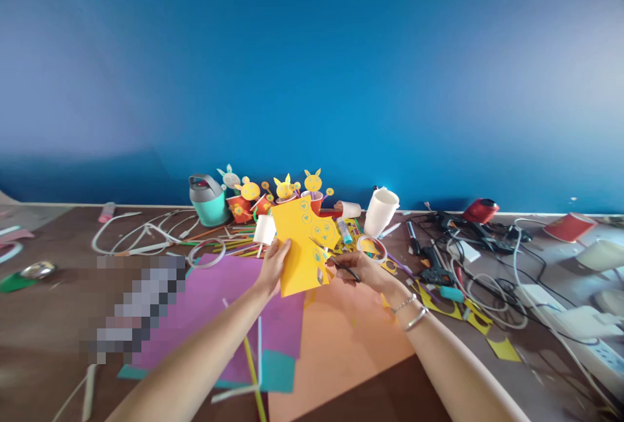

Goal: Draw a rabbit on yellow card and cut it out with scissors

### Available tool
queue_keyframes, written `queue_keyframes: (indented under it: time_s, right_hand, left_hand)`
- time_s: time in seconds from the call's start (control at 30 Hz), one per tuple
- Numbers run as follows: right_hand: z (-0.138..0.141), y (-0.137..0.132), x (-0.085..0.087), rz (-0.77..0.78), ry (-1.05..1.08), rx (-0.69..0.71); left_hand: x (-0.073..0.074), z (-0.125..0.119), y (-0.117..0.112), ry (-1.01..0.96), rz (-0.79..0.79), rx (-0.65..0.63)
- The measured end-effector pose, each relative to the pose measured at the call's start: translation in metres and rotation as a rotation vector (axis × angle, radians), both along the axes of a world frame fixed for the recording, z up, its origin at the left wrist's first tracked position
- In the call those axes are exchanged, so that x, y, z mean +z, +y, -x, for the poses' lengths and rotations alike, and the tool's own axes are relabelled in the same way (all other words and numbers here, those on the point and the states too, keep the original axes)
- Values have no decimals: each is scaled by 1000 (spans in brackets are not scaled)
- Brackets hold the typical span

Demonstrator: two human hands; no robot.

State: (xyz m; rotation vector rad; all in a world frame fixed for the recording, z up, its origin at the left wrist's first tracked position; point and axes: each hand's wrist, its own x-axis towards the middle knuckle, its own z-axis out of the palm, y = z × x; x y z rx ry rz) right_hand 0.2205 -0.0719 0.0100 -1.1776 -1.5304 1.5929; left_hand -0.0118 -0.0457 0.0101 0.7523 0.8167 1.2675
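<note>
A yellow sheet of paper (296, 240) with drawn circles and a face is held up by my left hand (273, 269), its fingers closed on the lower left edge. At the sheet's right side my right hand (358, 269) grips a pair of scissors (347, 270), the blades at the paper beside the drawn face. Part of that right edge is cut into a curved outline. Beneath both hands lie an orange sheet (351, 337) and a purple sheet (214, 318), with a teal sheet (277, 370) showing under the purple one.
Paper-cup figures with animal heads (249, 189) stand at the back beside a teal jug (209, 204). A white cup (381, 211) is right of them. Glue guns (435, 269), tangled cables and a white power strip (602, 357) crowd the right. Yellow scraps (504, 348) lie nearby.
</note>
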Motion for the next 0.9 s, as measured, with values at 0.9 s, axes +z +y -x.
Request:
queue_keyframes:
  time_s: [0.9]
  right_hand:
    - [9,-4,5,-116,38,-11]
  left_hand:
    - [-6,-3,-2,18,-37,-63]
